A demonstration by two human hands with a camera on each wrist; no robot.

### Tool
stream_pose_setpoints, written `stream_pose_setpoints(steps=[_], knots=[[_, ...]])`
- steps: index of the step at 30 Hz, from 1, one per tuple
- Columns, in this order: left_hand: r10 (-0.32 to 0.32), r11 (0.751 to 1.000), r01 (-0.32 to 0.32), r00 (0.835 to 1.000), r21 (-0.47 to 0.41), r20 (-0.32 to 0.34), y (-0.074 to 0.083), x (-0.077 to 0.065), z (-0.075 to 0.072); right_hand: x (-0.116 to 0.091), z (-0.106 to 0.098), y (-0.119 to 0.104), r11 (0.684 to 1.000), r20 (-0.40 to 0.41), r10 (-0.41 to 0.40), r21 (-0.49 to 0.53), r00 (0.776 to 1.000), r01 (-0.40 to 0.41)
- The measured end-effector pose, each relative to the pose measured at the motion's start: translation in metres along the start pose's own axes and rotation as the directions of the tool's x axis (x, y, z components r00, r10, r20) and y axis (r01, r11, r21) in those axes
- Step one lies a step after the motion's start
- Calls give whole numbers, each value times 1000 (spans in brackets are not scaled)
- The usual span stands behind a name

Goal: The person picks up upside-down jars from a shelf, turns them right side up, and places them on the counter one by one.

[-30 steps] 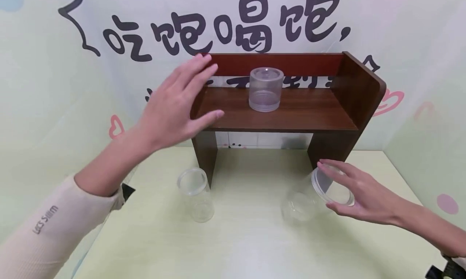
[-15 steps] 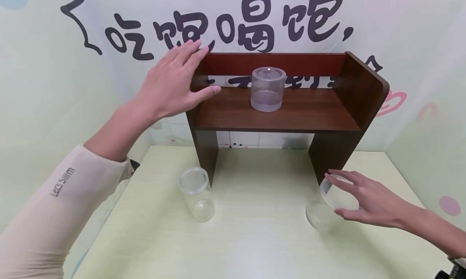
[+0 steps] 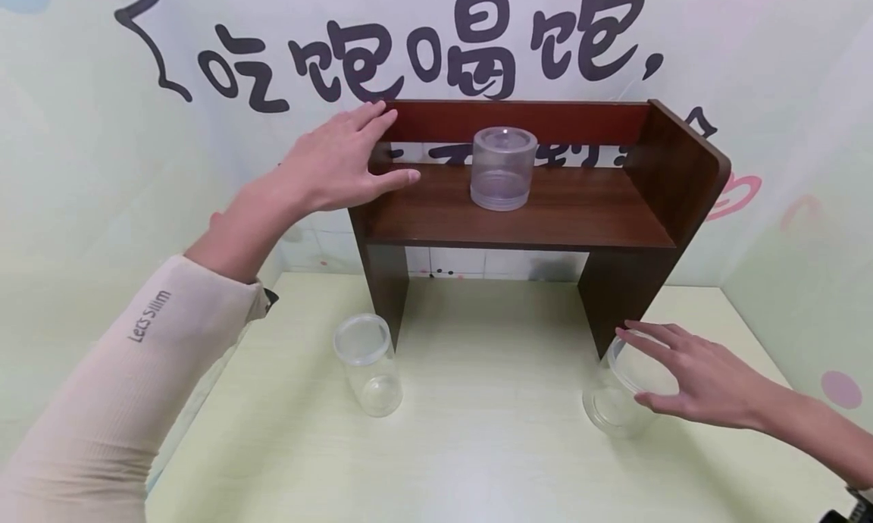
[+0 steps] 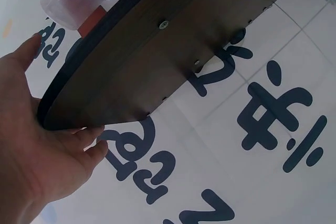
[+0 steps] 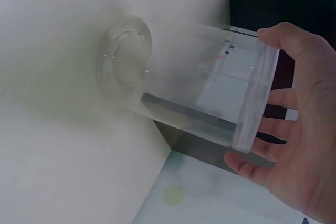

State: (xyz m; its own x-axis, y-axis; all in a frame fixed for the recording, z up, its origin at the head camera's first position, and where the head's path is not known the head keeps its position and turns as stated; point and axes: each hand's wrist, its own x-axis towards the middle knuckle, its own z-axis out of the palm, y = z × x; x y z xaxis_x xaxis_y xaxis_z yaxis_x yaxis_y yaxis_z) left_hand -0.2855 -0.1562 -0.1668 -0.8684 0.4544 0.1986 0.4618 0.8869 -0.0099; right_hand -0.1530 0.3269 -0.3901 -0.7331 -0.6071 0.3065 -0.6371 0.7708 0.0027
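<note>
Your right hand (image 3: 712, 371) grasped the right jar (image 3: 616, 408); your left hand (image 3: 337, 163), fingers extended, touched the shelf (image 3: 580, 223) at its left side.

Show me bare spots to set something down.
Free: the table between the left jar and right jar; the shelf between the top jar and right panel. Crowded: around the right jar and right hand; the shelf's left end, by the left hand.

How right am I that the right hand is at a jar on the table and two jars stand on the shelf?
The count is wrong: only one jar stands on the shelf, as the head view shows. The right hand is indeed at a table jar.
</note>
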Motion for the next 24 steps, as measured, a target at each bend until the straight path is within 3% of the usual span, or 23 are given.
stream_pose_setpoints(steps=[8, 13, 19, 24], knots=[[-22, 999, 22, 1000, -31, 23, -1, 2, 3, 14, -19, -7, 985, -55, -135, -117, 989, 128], [-27, 999, 28, 999, -38, 35, 1, 2, 3, 29, -41, -22, 986, -78, -159, -72, 984, 153], [-32, 999, 33, 999, -35, 44, 1, 1, 3, 51, -65, -38, 977, -176, -208, 3, 962, 211], [-39, 999, 41, 998, -35, 46, 1, 1, 3, 76, -84, -45, 968, -231, -189, 119, 954, 220]])
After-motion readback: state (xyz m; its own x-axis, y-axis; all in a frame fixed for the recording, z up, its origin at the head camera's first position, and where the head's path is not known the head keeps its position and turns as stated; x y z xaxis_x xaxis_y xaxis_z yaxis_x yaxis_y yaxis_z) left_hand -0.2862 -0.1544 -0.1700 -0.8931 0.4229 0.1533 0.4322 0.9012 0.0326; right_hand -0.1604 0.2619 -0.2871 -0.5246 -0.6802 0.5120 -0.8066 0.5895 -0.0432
